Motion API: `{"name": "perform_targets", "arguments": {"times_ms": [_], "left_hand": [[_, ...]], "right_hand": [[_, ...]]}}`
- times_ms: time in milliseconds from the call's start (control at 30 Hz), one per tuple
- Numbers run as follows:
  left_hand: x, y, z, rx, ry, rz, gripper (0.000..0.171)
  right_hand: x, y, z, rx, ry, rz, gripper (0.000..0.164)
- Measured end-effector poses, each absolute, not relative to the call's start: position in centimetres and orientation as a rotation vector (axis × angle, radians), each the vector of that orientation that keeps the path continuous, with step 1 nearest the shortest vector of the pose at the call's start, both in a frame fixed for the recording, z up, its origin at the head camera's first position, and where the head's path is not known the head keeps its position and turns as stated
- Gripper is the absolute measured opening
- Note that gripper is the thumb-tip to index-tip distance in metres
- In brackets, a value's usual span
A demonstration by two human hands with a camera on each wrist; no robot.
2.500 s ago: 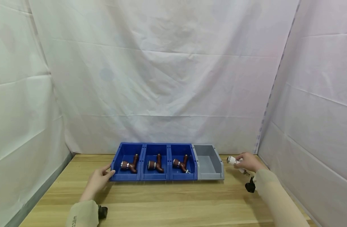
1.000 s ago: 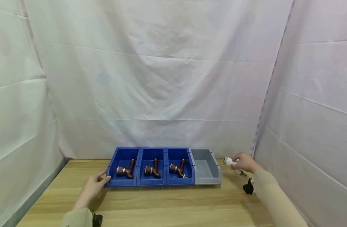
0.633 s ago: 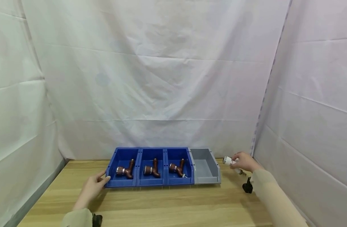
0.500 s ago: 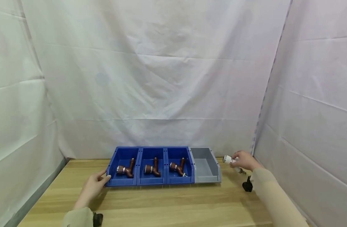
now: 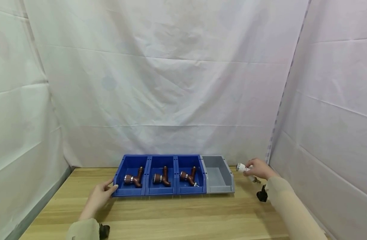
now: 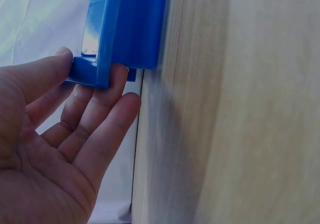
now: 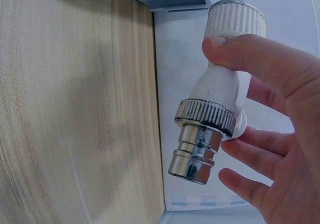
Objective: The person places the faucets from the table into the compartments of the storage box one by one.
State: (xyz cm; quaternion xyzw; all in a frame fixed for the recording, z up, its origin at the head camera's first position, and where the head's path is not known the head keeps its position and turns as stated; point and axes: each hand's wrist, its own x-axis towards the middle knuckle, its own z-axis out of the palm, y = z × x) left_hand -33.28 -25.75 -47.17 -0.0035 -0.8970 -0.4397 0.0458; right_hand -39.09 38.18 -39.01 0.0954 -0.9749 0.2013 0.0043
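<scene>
In the head view, my left hand [image 5: 98, 198] is at the left front corner of the row of joined bins. In the left wrist view, its thumb and fingers pinch the corner of the end blue bin [image 6: 103, 48]. My right hand [image 5: 259, 169] is off to the right of the grey bin [image 5: 220, 189], holding a white tap [image 7: 217, 88]. The thumb presses near the tap's ribbed knob, and its chrome nozzle points away from the knob. One brown tap [image 5: 137, 180] lies in the left blue bin, another brown tap [image 5: 162, 179] in the middle one, and a third brown tap [image 5: 188, 178], with a silvery tip, in the right one.
The bins stand on a wooden table [image 5: 171, 216], close to a white cloth backdrop [image 5: 171, 100]. White cloth walls [image 5: 330, 133] also rise at both sides, the right one near my right forearm. The grey bin shows a bare floor.
The head view has shifted slightly. My right hand with the white tap has risen or moved back a little relative to the bins. My left hand keeps its hold on the bin corner.
</scene>
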Motion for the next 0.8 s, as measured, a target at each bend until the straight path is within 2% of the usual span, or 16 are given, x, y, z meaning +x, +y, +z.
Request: {"name": "perform_targets", "arguments": {"times_ms": [200,800], "left_hand": [[-33.22,-25.68,-47.15,-0.019,-2.739,-1.339,0.059],[-32.95,-25.55,-47.13,-0.02,-2.719,-1.361,0.057]], "right_hand": [[-38.63,37.84,-38.43,0.273,-3.06,0.692,0.039],[-39.34,37.35,-38.22,0.294,-3.054,0.675,0.035]]}}
